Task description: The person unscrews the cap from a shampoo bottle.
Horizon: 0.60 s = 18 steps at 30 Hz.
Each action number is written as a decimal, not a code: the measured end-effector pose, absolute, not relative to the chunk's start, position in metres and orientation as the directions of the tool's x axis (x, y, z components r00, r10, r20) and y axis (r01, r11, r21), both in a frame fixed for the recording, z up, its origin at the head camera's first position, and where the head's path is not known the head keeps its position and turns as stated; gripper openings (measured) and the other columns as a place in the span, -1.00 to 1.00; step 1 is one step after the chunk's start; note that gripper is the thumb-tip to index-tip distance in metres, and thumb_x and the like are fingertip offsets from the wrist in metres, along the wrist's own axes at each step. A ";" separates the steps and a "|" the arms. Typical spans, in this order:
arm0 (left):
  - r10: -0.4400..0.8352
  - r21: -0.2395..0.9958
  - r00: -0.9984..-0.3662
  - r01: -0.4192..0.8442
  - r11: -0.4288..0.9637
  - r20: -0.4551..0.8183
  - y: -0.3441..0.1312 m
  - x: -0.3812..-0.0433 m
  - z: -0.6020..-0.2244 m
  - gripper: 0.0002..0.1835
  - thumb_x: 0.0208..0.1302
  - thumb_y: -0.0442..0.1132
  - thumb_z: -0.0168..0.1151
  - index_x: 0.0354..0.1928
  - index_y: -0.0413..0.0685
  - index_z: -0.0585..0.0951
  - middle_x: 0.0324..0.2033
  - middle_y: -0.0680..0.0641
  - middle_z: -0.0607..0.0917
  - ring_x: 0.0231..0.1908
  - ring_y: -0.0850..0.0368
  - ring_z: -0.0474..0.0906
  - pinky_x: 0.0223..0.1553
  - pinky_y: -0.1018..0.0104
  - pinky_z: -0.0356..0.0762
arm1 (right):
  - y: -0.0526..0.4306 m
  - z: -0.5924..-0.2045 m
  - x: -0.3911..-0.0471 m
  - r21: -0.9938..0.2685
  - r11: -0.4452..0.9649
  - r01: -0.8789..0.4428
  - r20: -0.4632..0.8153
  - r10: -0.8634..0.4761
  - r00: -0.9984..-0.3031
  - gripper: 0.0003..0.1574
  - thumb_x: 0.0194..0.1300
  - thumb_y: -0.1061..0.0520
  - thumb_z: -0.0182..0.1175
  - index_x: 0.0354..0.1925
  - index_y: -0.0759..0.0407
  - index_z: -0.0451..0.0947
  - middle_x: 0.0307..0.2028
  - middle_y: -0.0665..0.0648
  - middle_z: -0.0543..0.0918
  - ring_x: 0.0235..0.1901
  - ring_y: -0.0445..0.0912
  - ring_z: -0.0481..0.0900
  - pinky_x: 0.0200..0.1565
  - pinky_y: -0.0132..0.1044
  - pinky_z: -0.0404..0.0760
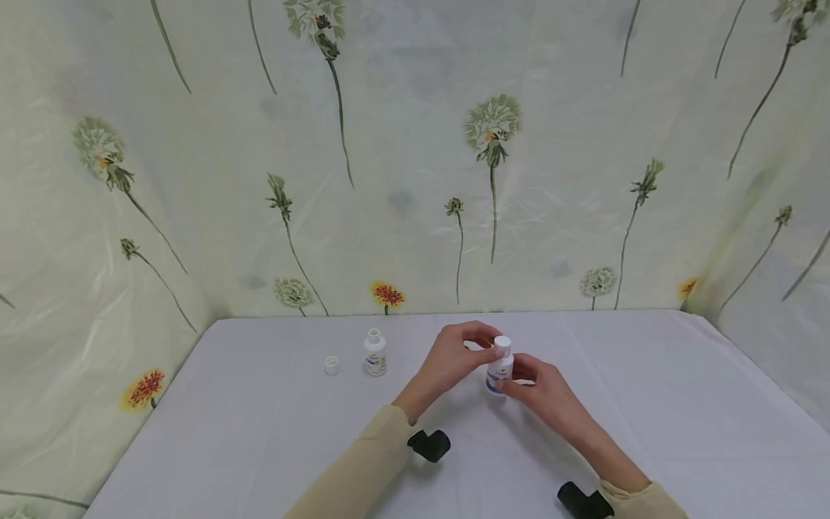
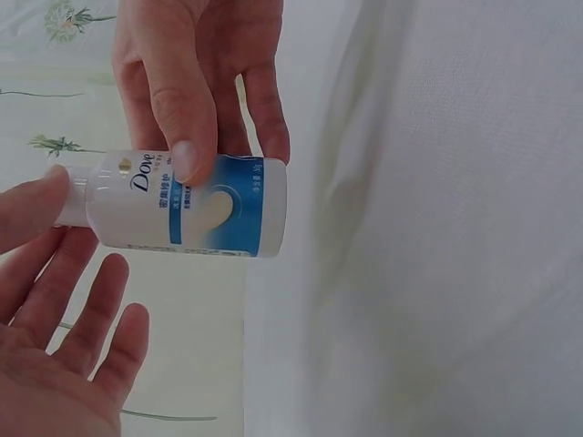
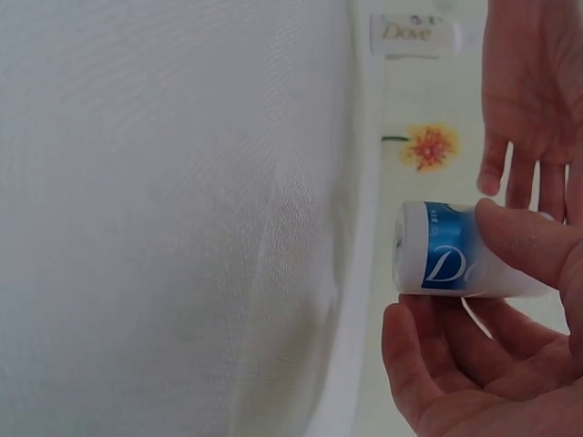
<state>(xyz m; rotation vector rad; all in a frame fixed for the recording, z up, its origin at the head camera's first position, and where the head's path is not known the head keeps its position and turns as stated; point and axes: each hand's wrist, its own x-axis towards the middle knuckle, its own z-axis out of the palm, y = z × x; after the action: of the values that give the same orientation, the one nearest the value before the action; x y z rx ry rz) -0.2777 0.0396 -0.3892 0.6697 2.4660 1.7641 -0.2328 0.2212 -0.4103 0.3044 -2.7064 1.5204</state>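
Note:
A small white Dove bottle (image 1: 498, 375) with a blue band is held up over the table, upright in the head view. My right hand (image 1: 547, 393) grips its body, thumb on the near side. The thumb and fingers of my left hand (image 1: 456, 360) pinch the white cap (image 1: 502, 342) at its top. In the left wrist view, the blue-and-white label (image 2: 214, 205) faces the camera, and the left hand's other fingers spread away from the bottle. From the right wrist, the bottle base (image 3: 412, 248) shows, while the cap end is mostly hidden behind the right thumb.
A second white bottle (image 1: 375, 355) stands uncapped on the white-covered table (image 1: 259, 432), left of my hands. Beside it lies a loose white cap (image 1: 332, 365). Flower-printed cloth (image 1: 402, 245) hangs behind the table and along both sides.

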 end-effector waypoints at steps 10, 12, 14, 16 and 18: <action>0.356 0.911 -0.908 0.323 0.258 0.221 0.030 -0.273 -0.388 -0.81 0.22 -0.14 0.41 -0.11 0.16 0.72 -0.29 0.28 0.69 -0.20 0.33 0.54 -0.15 0.29 0.50 | 0.214 -0.411 -0.231 -0.839 0.504 -0.208 0.139 -0.172 -0.975 -0.48 0.26 0.12 0.36 0.13 0.29 0.52 -0.04 0.19 0.68 -0.01 0.05 0.61 0.01 -0.07 0.59; 0.353 0.913 -0.910 0.318 0.257 0.217 0.029 -0.272 -0.387 -0.81 0.22 -0.14 0.41 -0.11 0.17 0.72 -0.29 0.28 0.69 -0.20 0.33 0.54 -0.15 0.29 0.50 | 0.212 -0.410 -0.230 -0.837 0.504 -0.213 0.143 -0.175 -0.974 -0.49 0.26 0.12 0.36 0.12 0.30 0.52 -0.05 0.19 0.68 -0.02 0.04 0.61 0.00 -0.10 0.59; 0.357 0.913 -0.909 0.317 0.256 0.216 0.027 -0.270 -0.387 -0.80 0.22 -0.14 0.41 -0.11 0.16 0.72 -0.29 0.27 0.70 -0.20 0.32 0.55 -0.14 0.29 0.50 | 0.210 -0.409 -0.228 -0.837 0.502 -0.217 0.146 -0.177 -0.973 -0.49 0.25 0.13 0.36 0.11 0.31 0.52 -0.07 0.18 0.69 -0.03 0.03 0.62 -0.01 -0.12 0.60; 0.360 0.915 -0.906 0.320 0.245 0.220 0.026 -0.269 -0.387 -0.80 0.22 -0.14 0.42 -0.11 0.14 0.72 -0.28 0.26 0.70 -0.20 0.31 0.55 -0.16 0.29 0.50 | 0.209 -0.408 -0.226 -0.840 0.497 -0.217 0.144 -0.181 -0.973 -0.49 0.25 0.13 0.37 0.11 0.32 0.52 -0.08 0.18 0.69 -0.04 0.02 0.62 -0.02 -0.15 0.60; 0.363 0.918 -0.906 0.317 0.237 0.219 0.024 -0.268 -0.387 -0.80 0.21 -0.15 0.42 -0.11 0.14 0.72 -0.29 0.25 0.70 -0.20 0.31 0.55 -0.18 0.29 0.50 | 0.207 -0.408 -0.225 -0.844 0.492 -0.214 0.140 -0.184 -0.973 -0.49 0.24 0.13 0.37 0.11 0.30 0.53 -0.08 0.16 0.69 -0.05 0.01 0.62 -0.03 -0.18 0.60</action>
<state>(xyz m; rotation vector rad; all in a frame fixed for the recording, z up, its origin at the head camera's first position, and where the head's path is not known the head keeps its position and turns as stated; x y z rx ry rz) -0.2682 0.0238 -0.3875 0.6705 2.4395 1.7951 -0.2247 0.2075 -0.4079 0.3586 -2.6862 1.5264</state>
